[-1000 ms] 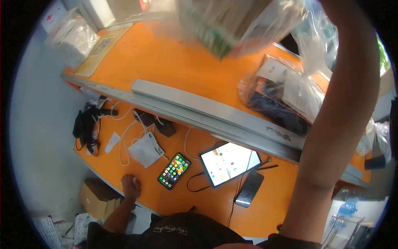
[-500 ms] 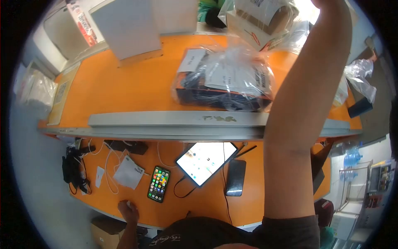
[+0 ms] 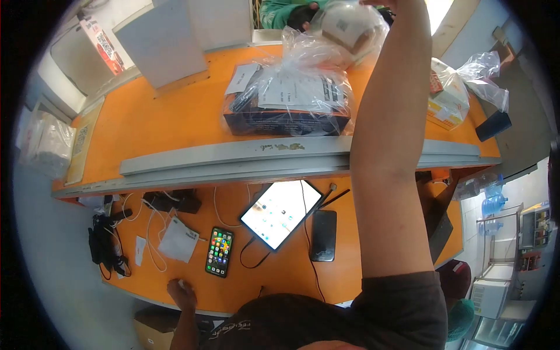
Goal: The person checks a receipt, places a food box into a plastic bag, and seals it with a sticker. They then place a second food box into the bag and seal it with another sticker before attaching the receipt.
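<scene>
At the far side of the upper counter (image 3: 163,119): a clear bag with a carton inside (image 3: 350,39), and beside it, on the left, the green sleeve (image 3: 273,13) of another person.
Right hand (image 3: 382,2): it is at the top of this bag, with my arm stretched long over the ledge (image 3: 221,157), probably because the bag is far from my body. The picture edge cuts off most of the hand, so I cannot tell how the fingers are closed.
Left hand (image 3: 182,294): low, loosely curled at the near edge of the desk (image 3: 280,283), perhaps for giving me support. Something pale shows by the fingers; I cannot tell if I hold it.
Tied bag with the dark box (image 3: 289,119): it sits just behind the ledge, its papers on the upper side, I think so that they are easy to read.
Bag at the right (image 3: 449,105): on the counter, beyond my forearm.
Tablet (image 3: 281,214): lit, between the lit phone (image 3: 219,251) and the dark phone (image 3: 324,236), all lying face up, maybe for a quick look.
White packet (image 3: 179,240): among the cables.
</scene>
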The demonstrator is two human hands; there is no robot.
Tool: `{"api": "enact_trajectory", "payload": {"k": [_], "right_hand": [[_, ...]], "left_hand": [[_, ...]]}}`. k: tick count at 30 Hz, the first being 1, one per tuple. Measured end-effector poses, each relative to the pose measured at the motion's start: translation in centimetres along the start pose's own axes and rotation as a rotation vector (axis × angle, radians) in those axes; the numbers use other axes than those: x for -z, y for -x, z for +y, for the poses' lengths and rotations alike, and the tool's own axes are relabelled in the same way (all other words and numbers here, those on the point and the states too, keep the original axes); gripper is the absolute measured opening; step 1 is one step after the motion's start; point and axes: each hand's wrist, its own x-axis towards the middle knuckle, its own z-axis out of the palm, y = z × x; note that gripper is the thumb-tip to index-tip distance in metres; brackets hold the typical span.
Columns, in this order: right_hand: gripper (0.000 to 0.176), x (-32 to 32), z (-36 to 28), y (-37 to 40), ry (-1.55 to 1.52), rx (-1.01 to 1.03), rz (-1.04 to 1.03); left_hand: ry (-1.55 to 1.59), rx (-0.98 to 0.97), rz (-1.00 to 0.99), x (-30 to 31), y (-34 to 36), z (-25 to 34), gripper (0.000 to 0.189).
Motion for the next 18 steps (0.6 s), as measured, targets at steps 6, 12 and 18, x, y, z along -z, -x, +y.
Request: {"api": "enact_trajectory", "payload": {"k": [6, 12, 18], "right_hand": [[0.016, 2.9, 1.8, -1.0, 0.260, 0.128, -0.012], [0.022, 0.3, -4.0, 3.7, 0.678, 0.007, 0.095], [0.041, -9.9, -13.5, 13.7, 1.090, 0.013, 0.194]], "left_hand": [[0.034, 0.009, -0.044, 0.8, -0.3, 0.5, 0.032], [0.050, 0.060, -0.032, 1.4, -0.7, 1.7, 0.030], [0.127, 0.013, 0.008, 1.1, -0.5, 1.1, 0.029]]}}
